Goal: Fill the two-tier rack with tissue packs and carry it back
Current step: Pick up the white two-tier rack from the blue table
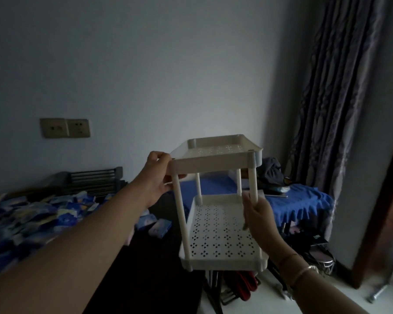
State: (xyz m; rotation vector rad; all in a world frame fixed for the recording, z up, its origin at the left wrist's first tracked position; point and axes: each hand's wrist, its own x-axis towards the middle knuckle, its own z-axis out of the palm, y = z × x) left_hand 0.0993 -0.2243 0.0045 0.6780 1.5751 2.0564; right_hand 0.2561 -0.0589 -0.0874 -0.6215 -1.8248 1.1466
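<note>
Empty rack (218, 200) in both hands — fingertips hidden.

Dim, bluish room light; corners darken. Wide-angle bending at edges, curtain (334, 91) bowed. Soft focus overall; bed (21, 220) at left smeared. No glare.

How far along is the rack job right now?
Early. Both tiers of the white rack look empty. In hand: the left hand grips the top tier's corner, the right hand holds a post, with the rack carried in the air. Left: loading the tissue packs lying on the dark surface at left, then carrying it back.
</note>
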